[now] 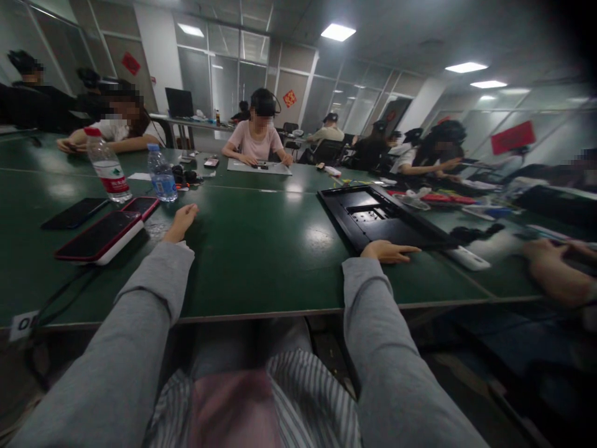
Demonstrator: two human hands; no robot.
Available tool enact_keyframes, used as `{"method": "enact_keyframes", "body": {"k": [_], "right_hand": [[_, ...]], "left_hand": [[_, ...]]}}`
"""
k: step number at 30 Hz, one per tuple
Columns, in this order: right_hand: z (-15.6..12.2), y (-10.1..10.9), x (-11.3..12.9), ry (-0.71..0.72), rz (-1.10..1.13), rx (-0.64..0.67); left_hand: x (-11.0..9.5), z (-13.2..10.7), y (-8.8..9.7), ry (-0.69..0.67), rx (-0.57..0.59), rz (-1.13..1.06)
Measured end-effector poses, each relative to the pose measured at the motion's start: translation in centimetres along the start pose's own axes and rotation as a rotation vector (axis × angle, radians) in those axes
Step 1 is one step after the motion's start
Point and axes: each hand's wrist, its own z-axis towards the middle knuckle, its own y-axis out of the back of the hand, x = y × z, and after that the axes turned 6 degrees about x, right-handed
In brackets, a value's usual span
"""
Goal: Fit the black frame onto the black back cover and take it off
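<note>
Over the green table [261, 249], my left hand [183, 222] is closed in a loose curl, with nothing visible in it. It is nearest to a clear water bottle with a blue cap [163, 177] and a phone in a red case [140, 208]. My right hand [389, 251] lies at the near edge of a shallow black rectangular frame or tray [401, 227], its fingers stretched to the right. It seems to touch that edge; the thumb is hidden. Inside the black piece is a recessed panel with small metallic parts.
At the left are a red-labelled bottle [109, 168], a thick white device with a red-rimmed dark screen [100, 238] and a black phone [74, 213]. A white strip [471, 258] lies right of the frame. A co-worker's blurred hand [555, 267] is at the far right; others sit across.
</note>
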Motion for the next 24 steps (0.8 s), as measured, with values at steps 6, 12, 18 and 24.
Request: {"method": "enact_keyframes", "body": {"k": [6, 12, 18, 24], "right_hand": [[-0.3, 0.5, 0.5, 0.098, -0.140, -0.107], [-0.7, -1.1, 0.7, 0.497, 0.001, -0.149], [-4.2, -2.4, 1.8, 0.974, 0.021, 0.100], [-7.8, -3.0, 2.8, 1.131, 0.066, 0.280]], "left_hand": [[0.2, 0.1, 0.1, 0.002, 0.008, 0.008], [0.4, 0.1, 0.1, -0.014, 0.015, -0.010], [0.2, 0.0, 0.1, -0.003, 0.013, -0.022], [0.3, 0.0, 0.2, -0.014, 0.015, -0.002]]}}
